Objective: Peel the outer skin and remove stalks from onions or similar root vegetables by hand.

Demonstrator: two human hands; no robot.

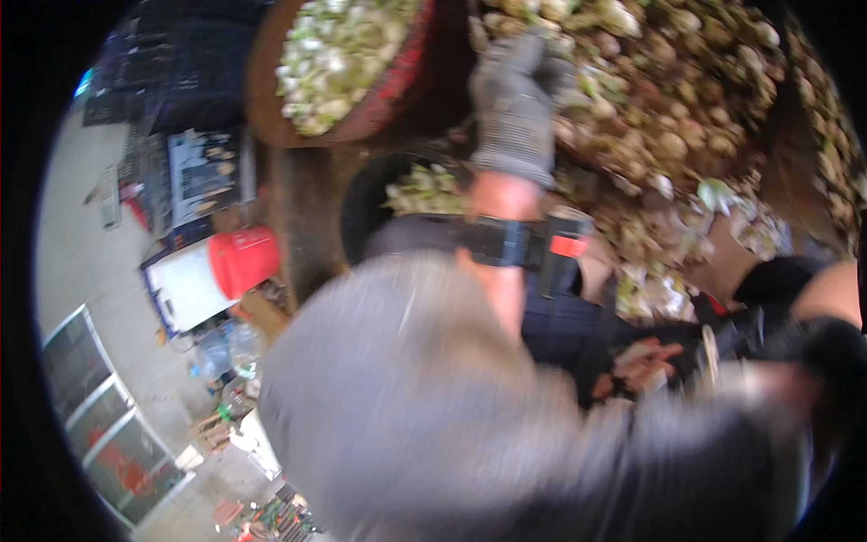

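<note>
My left hand [513, 95], in a grey knitted glove, reaches to the near-left edge of a heap of small brown-skinned onion-like bulbs [668, 99]. Its fingers are blurred among the bulbs, so their grip cannot be made out. A black strap and a small device [564, 244] sit on that forearm. Farther right, a smeared pale shape, apparently my gloved right hand [745, 379], is beside a thin pale strip [710, 354] that I cannot identify. A large blurred grey cloth shape [406, 388] fills the lower middle and hides much of the left forearm.
A red-rimmed basin [388, 95] holds peeled whitish-green bulbs. Below it stands a dark bucket [357, 203] with more pieces. Loose skins [655, 294] lie under the heap. At left are a red bucket [246, 260], a white box [185, 287], plastic bottles [226, 352] and a framed glass panel [108, 406].
</note>
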